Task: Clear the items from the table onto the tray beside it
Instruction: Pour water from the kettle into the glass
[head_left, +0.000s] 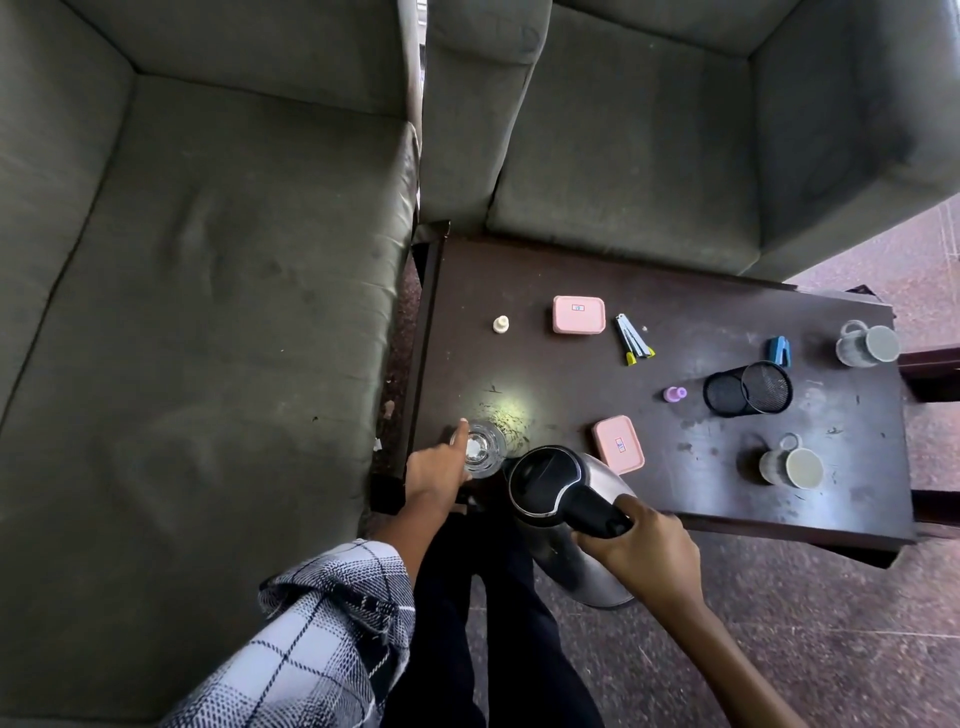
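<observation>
Kettle (561, 499) tilted, spout toward glass (480, 448), handle in right hand (647, 558)

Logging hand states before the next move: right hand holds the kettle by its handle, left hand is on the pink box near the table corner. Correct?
Not quite. The head view shows the left hand on the clear glass, not a pink box. The right hand does hold the kettle by its handle.

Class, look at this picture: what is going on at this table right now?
A person stands at a dark table. Their right hand grips a kettle by its handle at the near edge, while the left hand reaches to a glass. Two pink boxes, two mugs, a mesh cup, nail clippers and small bits sit on the table. No tray is in view.
</observation>
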